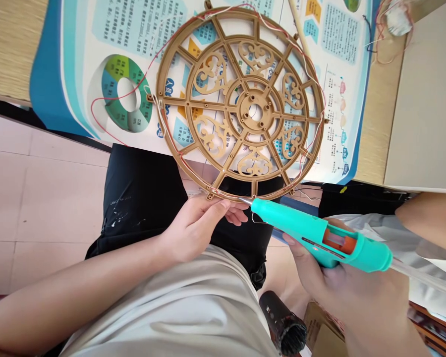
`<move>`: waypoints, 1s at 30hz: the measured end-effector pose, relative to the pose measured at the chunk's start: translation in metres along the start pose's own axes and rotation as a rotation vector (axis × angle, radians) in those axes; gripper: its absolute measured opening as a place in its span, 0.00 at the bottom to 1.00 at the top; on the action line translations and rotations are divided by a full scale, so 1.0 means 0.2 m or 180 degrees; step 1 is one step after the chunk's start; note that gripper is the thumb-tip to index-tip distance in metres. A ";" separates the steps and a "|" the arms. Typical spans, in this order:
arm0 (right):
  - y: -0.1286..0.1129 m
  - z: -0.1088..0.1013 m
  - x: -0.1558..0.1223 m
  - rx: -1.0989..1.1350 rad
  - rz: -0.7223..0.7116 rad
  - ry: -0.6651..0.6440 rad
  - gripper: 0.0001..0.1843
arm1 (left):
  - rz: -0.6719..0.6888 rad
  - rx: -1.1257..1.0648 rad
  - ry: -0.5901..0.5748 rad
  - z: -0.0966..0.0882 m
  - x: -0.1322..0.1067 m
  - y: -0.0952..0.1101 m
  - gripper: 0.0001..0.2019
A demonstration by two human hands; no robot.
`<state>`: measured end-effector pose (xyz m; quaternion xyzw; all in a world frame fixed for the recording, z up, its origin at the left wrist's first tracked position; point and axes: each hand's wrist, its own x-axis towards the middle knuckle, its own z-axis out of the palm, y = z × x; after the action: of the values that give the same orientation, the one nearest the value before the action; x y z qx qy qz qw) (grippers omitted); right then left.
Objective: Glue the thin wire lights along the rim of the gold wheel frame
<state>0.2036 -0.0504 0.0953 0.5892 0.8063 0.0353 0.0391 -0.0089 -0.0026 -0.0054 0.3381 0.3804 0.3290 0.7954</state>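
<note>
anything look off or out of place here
A red wire strays off the brown wheel, looping loosely across the printed poster to its near edge. White smears also stand out on the black trousers.

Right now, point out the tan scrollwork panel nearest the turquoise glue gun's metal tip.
The bottom tan scrollwork panel, directly below the brown round wheel's hub; the other five sit higher in view.

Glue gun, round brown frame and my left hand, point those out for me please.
Glue gun (301, 221): head view, on its turquoise body.
Round brown frame (266, 115): head view, on its central hub.
Left hand (193, 229): head view, near the thumb's base.
</note>
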 end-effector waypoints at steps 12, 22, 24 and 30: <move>0.07 0.01 -0.03 0.0202 0.0071 0.0087 0.18 | -0.0020 -0.0126 0.0008 0.00 0.00 -0.02 0.17; 0.36 -0.05 -0.05 0.0511 0.0055 0.0662 0.09 | -0.0157 -0.0049 0.0102 -0.01 -0.01 -0.01 0.24; 0.51 -0.05 -0.02 0.0383 0.1183 0.1036 0.14 | -0.0127 0.0063 0.0154 0.01 -0.02 0.00 0.27; 0.80 0.07 0.34 0.0651 0.2366 0.1025 0.27 | -0.0026 0.0197 0.0554 0.03 -0.03 -0.05 0.29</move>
<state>0.3353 0.0638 0.0956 0.8279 0.5339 0.0584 -0.1617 -0.0047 -0.0140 -0.0085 0.3311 0.4594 0.3420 0.7499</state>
